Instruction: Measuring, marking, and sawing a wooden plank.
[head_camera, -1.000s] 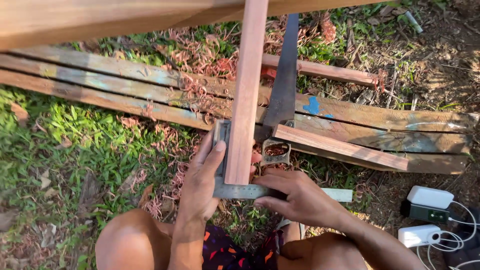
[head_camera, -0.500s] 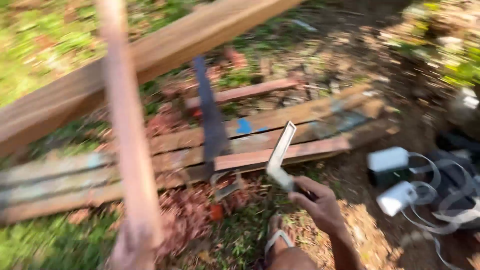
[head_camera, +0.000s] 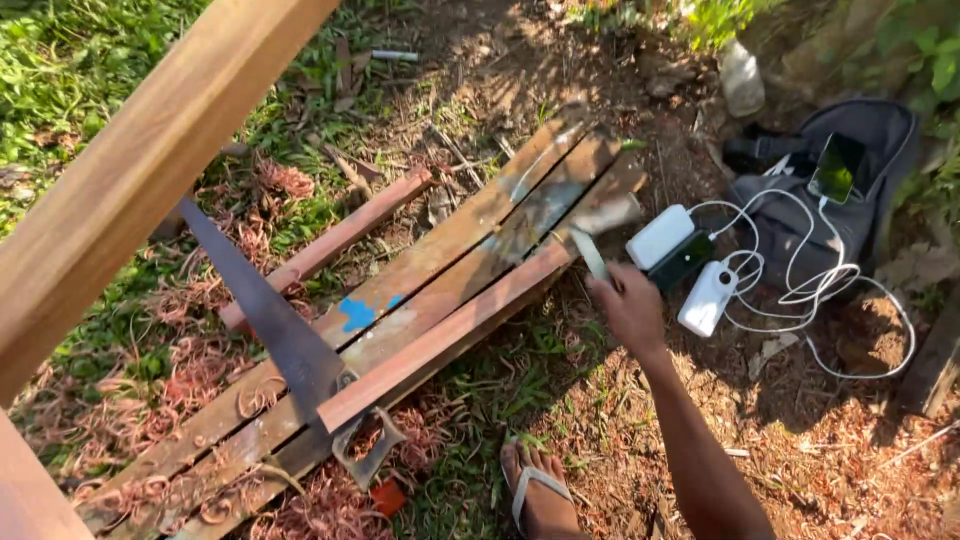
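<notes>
A: What does the right hand (head_camera: 632, 308) hold?

B: A flat metal square (head_camera: 592, 250), blurred. The fingers are closed around its near end, and the blade points up and away, just beside the far end of the plank stack (head_camera: 420, 300) on the ground.

A: And the left hand?

B: Not in view, so its fingers cannot be told. A long wooden beam (head_camera: 140, 170) crosses the upper left, above the plank stack.

A: What lies about the plank stack?

B: A handsaw (head_camera: 275, 320) rests across its near part, handle toward the sandalled foot (head_camera: 540, 490). To the right of the stack are a white power bank (head_camera: 660, 236), a white charger (head_camera: 706, 298) with looped cables, and a grey backpack (head_camera: 830, 190) carrying a phone (head_camera: 836, 168).

A: What could go wrong?

B: Probably the square's tip swinging into the power bank or snagging cables, since both sit close to the hand. The foot is also near the saw's handle.
</notes>
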